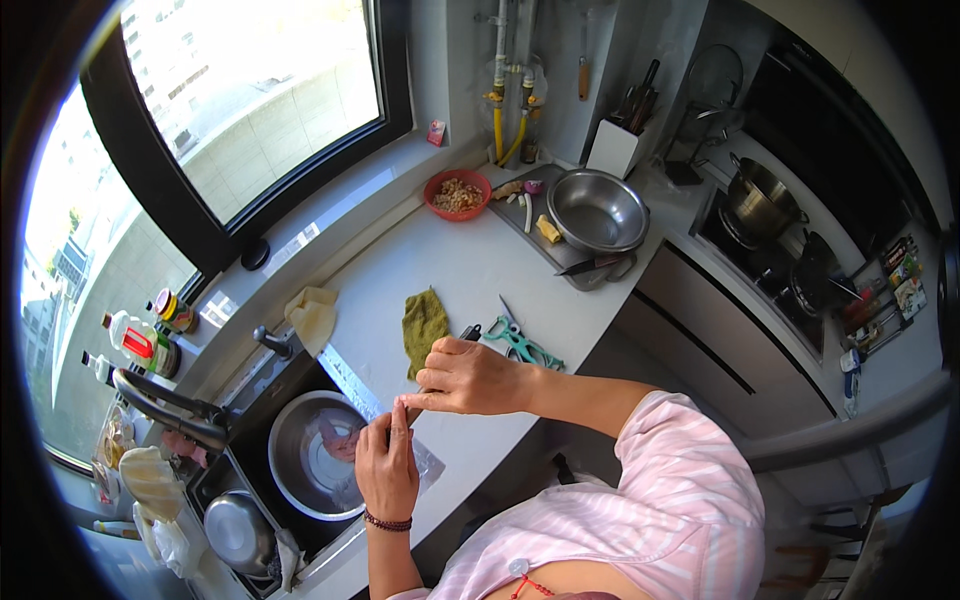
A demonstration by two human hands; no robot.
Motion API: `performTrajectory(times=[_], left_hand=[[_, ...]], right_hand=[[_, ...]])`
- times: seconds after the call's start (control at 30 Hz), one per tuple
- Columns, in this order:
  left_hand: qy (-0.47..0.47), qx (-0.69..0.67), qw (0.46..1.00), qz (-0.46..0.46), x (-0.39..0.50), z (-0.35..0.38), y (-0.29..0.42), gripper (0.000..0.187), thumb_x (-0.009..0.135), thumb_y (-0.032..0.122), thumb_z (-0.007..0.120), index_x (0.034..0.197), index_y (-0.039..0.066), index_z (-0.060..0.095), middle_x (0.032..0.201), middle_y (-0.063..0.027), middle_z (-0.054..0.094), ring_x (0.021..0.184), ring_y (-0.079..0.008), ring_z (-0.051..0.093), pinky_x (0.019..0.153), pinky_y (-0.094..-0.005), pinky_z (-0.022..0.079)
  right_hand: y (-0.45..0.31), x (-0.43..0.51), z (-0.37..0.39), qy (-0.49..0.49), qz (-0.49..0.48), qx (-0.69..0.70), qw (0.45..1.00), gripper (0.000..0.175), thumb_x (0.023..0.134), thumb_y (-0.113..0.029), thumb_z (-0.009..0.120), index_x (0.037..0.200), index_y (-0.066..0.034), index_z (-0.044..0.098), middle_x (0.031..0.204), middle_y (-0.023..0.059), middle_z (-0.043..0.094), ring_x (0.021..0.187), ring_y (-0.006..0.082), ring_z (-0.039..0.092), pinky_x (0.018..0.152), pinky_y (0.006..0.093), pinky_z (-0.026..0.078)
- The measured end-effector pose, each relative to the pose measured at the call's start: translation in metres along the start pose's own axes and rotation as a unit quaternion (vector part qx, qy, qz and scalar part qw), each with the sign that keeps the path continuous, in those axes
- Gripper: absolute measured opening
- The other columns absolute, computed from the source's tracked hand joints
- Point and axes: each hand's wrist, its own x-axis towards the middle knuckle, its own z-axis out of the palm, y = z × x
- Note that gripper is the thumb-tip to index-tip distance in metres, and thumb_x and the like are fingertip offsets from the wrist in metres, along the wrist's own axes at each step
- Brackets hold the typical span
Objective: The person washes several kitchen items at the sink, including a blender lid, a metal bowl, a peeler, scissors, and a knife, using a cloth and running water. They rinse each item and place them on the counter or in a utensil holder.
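My right hand (476, 379) is closed around a slim, black-ended tool (471, 332), whose kind I cannot tell. The fingers of my left hand (388, 465), with a beaded bracelet at the wrist, grip the lower end of it, and the fingertips of both hands meet. Most of the tool is hidden by the fingers. Just beyond lies a green cloth (424, 330). To the right of the cloth are a teal-handled peeler or similar tool (529, 347) and a small pointed blade (508, 307). Below left, a steel basin (281, 457) in the sink holds water and something pinkish, perhaps raw meat.
A red bowl of nuts or beans (457, 196), a cutting board (517, 217) with ginger, onion and a knife (589, 265), and a steel bowl (598, 210) stand at the back. The faucet (172, 409) arches over the sink. A pot (761, 199) sits on the stove at right.
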Motion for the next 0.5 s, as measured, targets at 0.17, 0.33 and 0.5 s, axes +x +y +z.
performTrajectory(times=[0.17, 0.33, 0.5], left_hand=[[0.069, -0.042, 0.996, -0.041, 0.06, 0.046, 0.04, 0.048, 0.082, -0.003, 0.059, 0.129, 0.003, 0.052, 0.094, -0.0152, 0.057, 0.083, -0.0307, 0.057, 0.072, -0.0385, 0.048], [0.136, -0.008, 0.979, -0.152, 0.087, 0.104, 0.065, 0.048, 0.084, -0.006, 0.055, 0.131, 0.0, 0.049, 0.095, -0.0172, 0.056, 0.081, -0.0307, 0.057, 0.071, -0.036, 0.047], [0.128, 0.034, 0.955, -0.267, 0.105, 0.158, 0.111, 0.043, 0.09, 0.006, 0.053, 0.133, 0.007, 0.049, 0.109, -0.0229, 0.056, 0.092, -0.0365, 0.058, 0.075, -0.0394, 0.047]], right_hand=[[0.082, -0.015, -0.063, 0.009, 0.005, -0.063, 0.998, 0.035, 0.072, -0.02, 0.068, 0.106, -0.017, 0.065, 0.107, 0.0005, 0.06, 0.109, 0.0186, 0.053, 0.101, 0.0374, 0.038], [0.305, -0.077, -0.114, 0.28, 0.156, -0.108, 0.941, 0.023, 0.081, -0.002, 0.065, 0.104, -0.0061, 0.065, 0.094, 0.008, 0.064, 0.086, 0.0248, 0.061, 0.075, 0.0337, 0.049], [0.553, -0.151, -0.107, 0.362, 0.364, -0.18, 0.839, 0.032, 0.092, -0.014, 0.053, 0.121, -0.0003, 0.051, 0.11, 0.0176, 0.058, 0.103, 0.0348, 0.056, 0.088, 0.0404, 0.046]])
